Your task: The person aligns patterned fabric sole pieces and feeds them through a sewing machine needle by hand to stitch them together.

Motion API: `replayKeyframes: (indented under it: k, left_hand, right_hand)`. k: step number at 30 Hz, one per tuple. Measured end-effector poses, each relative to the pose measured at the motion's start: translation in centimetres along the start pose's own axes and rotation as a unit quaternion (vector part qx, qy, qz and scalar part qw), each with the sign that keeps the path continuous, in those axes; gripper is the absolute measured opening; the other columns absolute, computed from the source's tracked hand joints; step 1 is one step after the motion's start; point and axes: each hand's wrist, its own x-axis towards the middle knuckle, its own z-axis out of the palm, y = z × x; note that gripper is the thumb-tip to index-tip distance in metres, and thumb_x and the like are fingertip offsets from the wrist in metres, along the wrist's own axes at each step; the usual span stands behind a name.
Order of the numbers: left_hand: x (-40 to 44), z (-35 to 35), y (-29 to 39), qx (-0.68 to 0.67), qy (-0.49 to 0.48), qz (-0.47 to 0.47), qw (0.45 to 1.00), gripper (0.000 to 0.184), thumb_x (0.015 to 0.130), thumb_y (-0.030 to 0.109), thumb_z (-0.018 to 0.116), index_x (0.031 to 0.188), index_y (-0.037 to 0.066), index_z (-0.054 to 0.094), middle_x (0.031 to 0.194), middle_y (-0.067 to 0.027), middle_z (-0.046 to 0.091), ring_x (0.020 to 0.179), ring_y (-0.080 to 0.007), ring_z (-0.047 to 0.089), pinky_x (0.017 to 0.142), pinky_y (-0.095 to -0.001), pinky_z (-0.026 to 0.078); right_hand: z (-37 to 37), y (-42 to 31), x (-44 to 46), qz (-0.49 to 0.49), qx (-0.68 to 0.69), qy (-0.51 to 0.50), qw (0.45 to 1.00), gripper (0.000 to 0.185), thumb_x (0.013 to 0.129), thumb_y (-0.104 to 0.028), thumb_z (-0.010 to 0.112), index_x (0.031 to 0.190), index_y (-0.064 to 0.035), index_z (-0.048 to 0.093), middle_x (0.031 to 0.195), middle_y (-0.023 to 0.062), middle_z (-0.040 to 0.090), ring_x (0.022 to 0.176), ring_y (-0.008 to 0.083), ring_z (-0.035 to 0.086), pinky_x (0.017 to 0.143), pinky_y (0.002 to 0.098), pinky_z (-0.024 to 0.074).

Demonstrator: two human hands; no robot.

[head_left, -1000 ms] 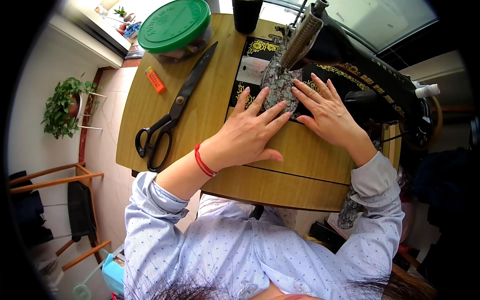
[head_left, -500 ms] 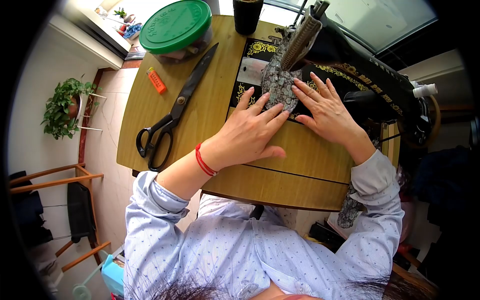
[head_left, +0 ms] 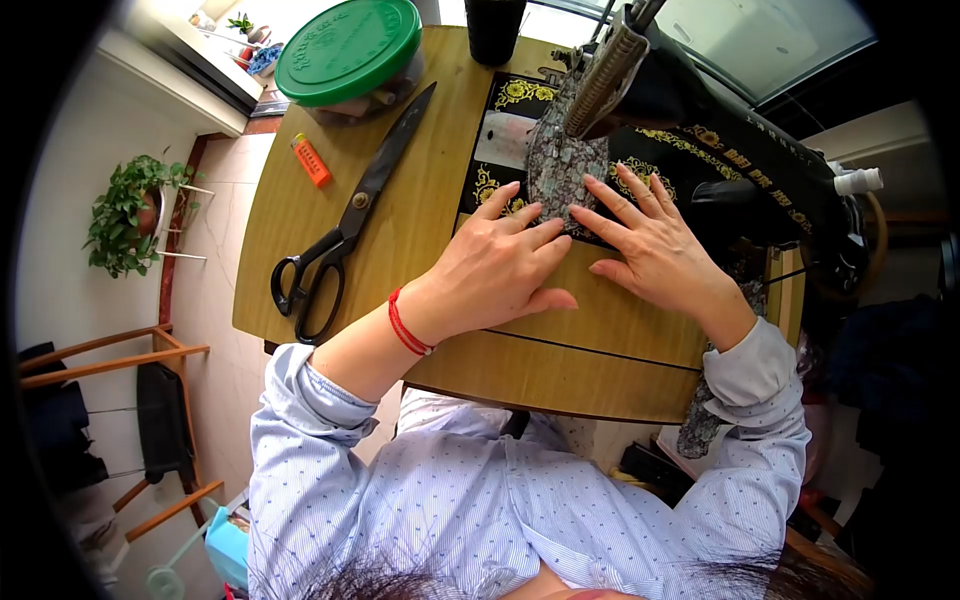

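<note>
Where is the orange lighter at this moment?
In the head view, the lighter lies on the table's left part, below the green-lidded jar and left of the scissors.

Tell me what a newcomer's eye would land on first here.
Probably the bright green lid on the tub at the far left of the table. Next, the big black scissors left of the left hand, then the black sewing machine on the right, with patterned cloth beneath it.
</note>
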Motion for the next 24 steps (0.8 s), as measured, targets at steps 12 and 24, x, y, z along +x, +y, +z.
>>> replayKeyframes:
  k: [12, 24]
  left_hand:
    - [-0.08, 0.12, -0.12, -0.001, -0.015, -0.001, 1.000, 0.058, 0.080, 0.050, 0.065, 0.115, 0.004, 0.063, 0.124, -0.0133, 0.061, 0.117, -0.0336, 0.057, 0.107, -0.0538, 0.034]
    - [-0.12, 0.43, -0.10, 0.007, -0.012, -0.005, 1.000, 0.060, 0.080, 0.050, 0.065, 0.119, 0.005, 0.062, 0.130, -0.0150, 0.058, 0.122, -0.0352, 0.053, 0.107, -0.0546, 0.032]
  right_hand:
    - [0.18, 0.43, 0.24, 0.014, -0.002, -0.005, 1.000, 0.060, 0.090, -0.049, 0.057, 0.143, -0.0231, 0.045, 0.153, 0.0074, 0.034, 0.143, 0.0354, 0.025, 0.116, 0.0547, 0.0187]
    - [0.27, 0.35, 0.36, 0.021, -0.008, 0.005, 1.000, 0.062, 0.090, -0.048, 0.058, 0.144, -0.0207, 0.043, 0.153, 0.0084, 0.035, 0.143, 0.0350, 0.025, 0.117, 0.0542, 0.0177]
